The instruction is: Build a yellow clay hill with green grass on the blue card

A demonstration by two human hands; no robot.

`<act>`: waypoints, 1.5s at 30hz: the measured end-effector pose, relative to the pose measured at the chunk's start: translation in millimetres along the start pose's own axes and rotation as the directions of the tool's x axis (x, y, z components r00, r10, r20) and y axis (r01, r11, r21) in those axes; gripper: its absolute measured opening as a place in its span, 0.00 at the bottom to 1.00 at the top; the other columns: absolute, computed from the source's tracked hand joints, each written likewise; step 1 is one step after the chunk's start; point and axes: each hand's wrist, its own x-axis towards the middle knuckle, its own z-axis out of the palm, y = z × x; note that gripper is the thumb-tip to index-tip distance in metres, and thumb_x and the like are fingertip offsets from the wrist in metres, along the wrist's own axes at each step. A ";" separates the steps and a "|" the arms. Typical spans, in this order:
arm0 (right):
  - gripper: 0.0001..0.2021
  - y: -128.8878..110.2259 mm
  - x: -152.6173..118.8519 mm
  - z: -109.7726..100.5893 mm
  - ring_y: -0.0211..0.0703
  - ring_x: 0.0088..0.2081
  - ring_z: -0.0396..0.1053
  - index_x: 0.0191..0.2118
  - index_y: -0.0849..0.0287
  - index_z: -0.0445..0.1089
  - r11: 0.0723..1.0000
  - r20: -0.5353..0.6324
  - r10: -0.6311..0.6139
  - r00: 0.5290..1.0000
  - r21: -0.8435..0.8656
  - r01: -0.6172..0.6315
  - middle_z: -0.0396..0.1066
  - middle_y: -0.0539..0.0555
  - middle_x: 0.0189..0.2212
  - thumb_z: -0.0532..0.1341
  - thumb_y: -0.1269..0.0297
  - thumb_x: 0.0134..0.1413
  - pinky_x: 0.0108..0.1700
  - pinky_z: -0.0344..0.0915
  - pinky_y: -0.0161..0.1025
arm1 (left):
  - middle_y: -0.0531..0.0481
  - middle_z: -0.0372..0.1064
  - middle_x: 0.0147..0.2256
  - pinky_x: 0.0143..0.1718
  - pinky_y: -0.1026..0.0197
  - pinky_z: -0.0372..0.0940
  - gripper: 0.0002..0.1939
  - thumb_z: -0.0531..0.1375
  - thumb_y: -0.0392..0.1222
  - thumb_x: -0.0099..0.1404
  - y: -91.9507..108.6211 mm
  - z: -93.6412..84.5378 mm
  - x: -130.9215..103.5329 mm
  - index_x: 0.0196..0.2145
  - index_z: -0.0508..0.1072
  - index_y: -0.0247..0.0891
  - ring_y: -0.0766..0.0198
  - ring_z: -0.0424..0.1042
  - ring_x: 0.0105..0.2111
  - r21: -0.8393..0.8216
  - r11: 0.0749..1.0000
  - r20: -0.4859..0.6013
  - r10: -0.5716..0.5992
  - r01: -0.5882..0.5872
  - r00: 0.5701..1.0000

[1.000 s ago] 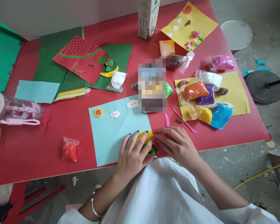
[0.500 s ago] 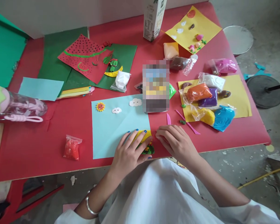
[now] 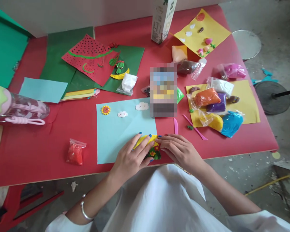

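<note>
On the light blue sheet [image 3: 120, 129], which bears a sun and two clouds, my left hand [image 3: 134, 151] lies with fingers spread over yellow clay [image 3: 143, 140] at the lower right corner. Green clay with small red and yellow flowers [image 3: 154, 152] shows beneath and beside its fingers. My right hand [image 3: 181, 148] touches the right edge of the yellow clay with its fingertips, fingers close together; whether anything is between them is hidden. A pink clay knife [image 3: 175, 126] and a thin pink tool [image 3: 195, 127] lie beyond my right hand.
A blurred picture card [image 3: 163, 91] stands behind the sheet. Clay bags [image 3: 207, 96] rest on yellow paper at the right. One red clay bag [image 3: 76, 152] lies left. Farther back are a carton [image 3: 162, 22] and a watermelon picture [image 3: 90, 58]; a bottle [image 3: 29, 106] is far left.
My right hand's fingertips have moved left onto the clay's edge, and its fingers have straightened. My left hand has shifted slightly, showing more of the flowers.
</note>
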 end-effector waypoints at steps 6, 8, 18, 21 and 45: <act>0.06 0.4 -1.1 -0.1 0.43 0.50 0.75 0.44 0.60 0.67 1.000 0.011 0.000 1.000 -0.013 0.000 0.78 0.58 0.47 0.55 0.73 0.66 0.52 0.71 0.43 | 0.53 0.71 0.56 0.58 0.53 0.63 0.18 0.53 0.39 0.71 0.1 -2.1 -6.9 0.56 0.71 0.35 0.53 0.67 0.58 -0.022 1.000 0.018 0.020 -0.020 1.000; 0.06 1.0 -1.3 0.2 0.42 0.50 0.75 0.44 0.59 0.67 1.000 0.007 -0.003 1.000 -0.008 0.003 0.77 0.58 0.47 0.54 0.74 0.66 0.52 0.71 0.43 | 0.51 0.71 0.56 0.63 0.49 0.59 0.19 0.53 0.39 0.71 -0.1 -1.8 -10.5 0.57 0.70 0.36 0.53 0.67 0.59 -0.042 0.999 0.022 0.009 -0.008 1.000; 0.07 -0.1 -2.4 0.5 0.48 0.59 0.67 0.41 0.59 0.67 0.998 0.048 0.003 0.999 -0.066 0.001 0.71 0.62 0.55 0.53 0.74 0.66 0.51 0.72 0.45 | 0.48 0.69 0.57 0.65 0.49 0.53 0.25 0.49 0.50 0.74 -3.3 -2.0 -19.2 0.61 0.66 0.35 0.53 0.65 0.60 -0.134 0.991 0.062 -0.006 0.014 0.998; 0.08 -0.1 -1.7 2.1 0.49 0.60 0.66 0.40 0.60 0.67 0.994 0.095 -0.009 0.995 -0.110 0.020 0.70 0.63 0.56 0.52 0.75 0.66 0.51 0.71 0.45 | 0.49 0.68 0.58 0.65 0.49 0.53 0.26 0.47 0.53 0.74 -3.7 -2.5 -20.6 0.61 0.65 0.34 0.53 0.64 0.61 -0.140 0.990 0.077 -0.005 0.016 0.997; 0.10 -4.7 -0.9 6.6 0.49 0.62 0.63 0.40 0.58 0.69 0.993 0.102 0.017 0.995 -0.115 -0.005 0.69 0.59 0.57 0.52 0.76 0.65 0.57 0.69 0.51 | 0.48 0.71 0.55 0.63 0.50 0.57 0.24 0.49 0.46 0.74 -4.5 -9.5 -39.0 0.64 0.61 0.39 0.54 0.69 0.57 -0.087 0.992 0.036 -0.094 0.097 0.995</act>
